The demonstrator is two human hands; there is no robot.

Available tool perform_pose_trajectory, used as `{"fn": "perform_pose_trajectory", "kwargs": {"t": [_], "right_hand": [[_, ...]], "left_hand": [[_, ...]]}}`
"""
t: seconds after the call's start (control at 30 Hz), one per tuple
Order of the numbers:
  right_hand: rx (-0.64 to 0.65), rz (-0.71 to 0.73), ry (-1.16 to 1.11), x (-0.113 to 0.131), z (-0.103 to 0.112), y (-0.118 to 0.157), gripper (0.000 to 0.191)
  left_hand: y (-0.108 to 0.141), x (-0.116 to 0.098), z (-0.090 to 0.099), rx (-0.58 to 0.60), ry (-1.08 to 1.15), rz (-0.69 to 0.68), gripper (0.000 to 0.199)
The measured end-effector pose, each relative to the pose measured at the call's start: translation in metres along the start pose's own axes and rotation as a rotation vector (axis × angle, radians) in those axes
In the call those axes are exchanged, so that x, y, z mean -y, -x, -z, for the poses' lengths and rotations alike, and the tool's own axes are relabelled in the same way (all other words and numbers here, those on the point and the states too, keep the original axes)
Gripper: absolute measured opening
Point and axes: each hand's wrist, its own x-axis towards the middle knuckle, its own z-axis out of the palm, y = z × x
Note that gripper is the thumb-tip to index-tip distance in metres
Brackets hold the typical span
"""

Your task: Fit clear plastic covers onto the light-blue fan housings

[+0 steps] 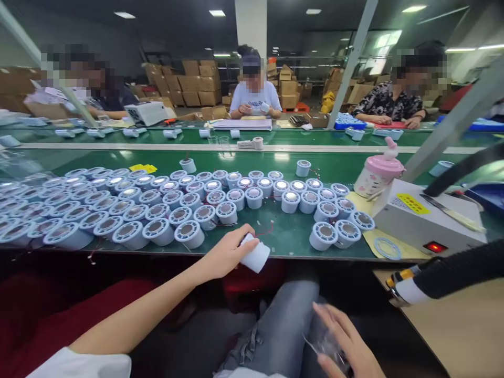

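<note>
My left hand [225,255] grips a light blue plastic cup-shaped housing [256,257] at the table's front edge. The housing is tilted, and a thin red wire [266,231] shows just behind it. Low over my lap, my right hand [350,341] curls round a clear plastic piece [326,338], which is blurred, so its exact shape does not show. Many similar blue housings [189,234] with ringed tops and round metallic centres crowd the green table [287,236], mostly to the left. A smaller group of housings [323,235] stands to the right of my left hand.
A grey box with a lit red switch [435,247] stands at right, beside a pink-lidded cup [378,173]. A black hose [460,273] reaches in below it. Across the line several people sit working. Slanted metal posts [352,63] rise from the bench.
</note>
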Motion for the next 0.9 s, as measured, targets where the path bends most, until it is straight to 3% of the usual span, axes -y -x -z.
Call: {"fn": "perform_pose_trajectory", "kwargs": {"t": [0.1, 0.2, 0.3, 0.43, 0.57, 0.73, 0.9], "right_hand": [[-0.072, 0.168, 0.393, 0.025, 0.007, -0.018, 0.057], [-0.168, 0.133, 0.595, 0.045, 0.013, -0.033, 0.053], [-0.105, 0.037, 0.623, 0.052, 0.020, -0.037, 0.037], [-0.020, -0.088, 0.374, 0.056, 0.032, -0.031, 0.007], [-0.078, -0.192, 0.040, 0.060, 0.038, -0.027, 0.024], [-0.188, -0.331, -0.269, 0.049, 0.038, -0.024, 0.036], [-0.272, -0.452, -0.500, 0.043, 0.040, -0.022, 0.027]], "left_hand": [[-0.006, -0.007, -0.032, 0.350, 0.484, 0.036, 0.034], [-0.011, -0.015, -0.060, 0.529, 0.490, -0.114, 0.027], [-0.012, -0.024, -0.074, 0.453, 0.284, -0.379, 0.019], [-0.012, -0.026, -0.084, 0.330, 0.212, -0.453, 0.031], [-0.015, -0.018, -0.098, 0.297, 0.305, -0.501, 0.063], [-0.019, -0.011, -0.109, 0.365, 0.364, -0.596, 0.068], [-0.015, -0.016, -0.105, 0.490, 0.459, -0.472, 0.071]]}}
